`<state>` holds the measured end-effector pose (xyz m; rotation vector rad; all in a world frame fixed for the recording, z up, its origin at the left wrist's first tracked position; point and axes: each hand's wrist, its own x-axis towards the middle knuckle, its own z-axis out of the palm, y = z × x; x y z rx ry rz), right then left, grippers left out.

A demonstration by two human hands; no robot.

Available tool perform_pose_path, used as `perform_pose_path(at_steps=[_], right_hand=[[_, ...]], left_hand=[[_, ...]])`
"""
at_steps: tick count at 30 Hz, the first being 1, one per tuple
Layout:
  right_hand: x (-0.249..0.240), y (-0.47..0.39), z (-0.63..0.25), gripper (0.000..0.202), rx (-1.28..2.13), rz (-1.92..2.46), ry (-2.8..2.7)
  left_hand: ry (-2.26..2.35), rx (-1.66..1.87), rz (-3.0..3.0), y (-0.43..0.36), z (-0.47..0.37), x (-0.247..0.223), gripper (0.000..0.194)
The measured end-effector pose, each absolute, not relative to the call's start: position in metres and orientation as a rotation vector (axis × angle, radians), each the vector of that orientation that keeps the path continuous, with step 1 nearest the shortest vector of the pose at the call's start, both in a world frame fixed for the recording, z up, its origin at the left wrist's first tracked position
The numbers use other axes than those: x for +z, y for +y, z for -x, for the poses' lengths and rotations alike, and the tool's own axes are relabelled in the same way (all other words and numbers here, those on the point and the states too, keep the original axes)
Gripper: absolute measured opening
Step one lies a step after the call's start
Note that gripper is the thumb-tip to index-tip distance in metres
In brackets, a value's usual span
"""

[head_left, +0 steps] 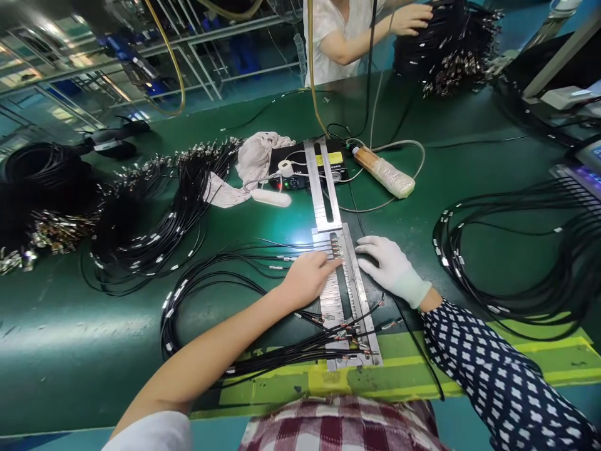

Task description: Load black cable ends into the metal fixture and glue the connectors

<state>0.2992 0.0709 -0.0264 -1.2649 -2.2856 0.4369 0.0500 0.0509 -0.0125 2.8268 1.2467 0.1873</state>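
Note:
A slotted metal fixture (354, 282) lies on the green table, with thin black cables (282, 357) laid across its near part and several more at its upper slots. My bare left hand (308, 277) rests over the fixture's left side, its index finger stretched onto the slotted strip; its other fingers are bent, and whatever lies beneath them is hidden. Just right of the fixture, my right hand (387, 266) in a white glove lies on the table with fingers apart, the fingertips close to the metal edge and nothing held.
Cable bundles lie at the left (173, 219) and right (455, 250). Beyond the fixture are a black box (293, 181), a white cloth (256, 156) and a wrapped tool (385, 172). Across the table, a person's hand (410, 20) touches a cable pile (451, 50).

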Motion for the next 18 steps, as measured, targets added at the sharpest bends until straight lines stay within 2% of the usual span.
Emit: perform_pose_path(at_steps=[5, 8, 11, 18], right_hand=[[-0.028, 0.071, -0.3, 0.021, 0.429, 1.237, -2.317], [-0.027, 0.072, -0.299, 0.02, 0.43, 1.242, -2.323], [-0.026, 0.074, -0.298, 0.019, 0.437, 1.261, -2.317], [-0.023, 0.073, -0.299, 0.017, 0.471, 1.258, -2.294]], left_hand=[[1.153, 0.316, -2.516, 0.023, -0.025, 0.007, 0.029], [1.071, 0.2, -2.278, 0.0, -0.004, 0.017, 0.017], [1.097, 0.149, -2.154, -0.009, 0.008, 0.021, 0.012], [1.196, 0.64, -2.032, 0.018, -0.008, 0.008, 0.016]])
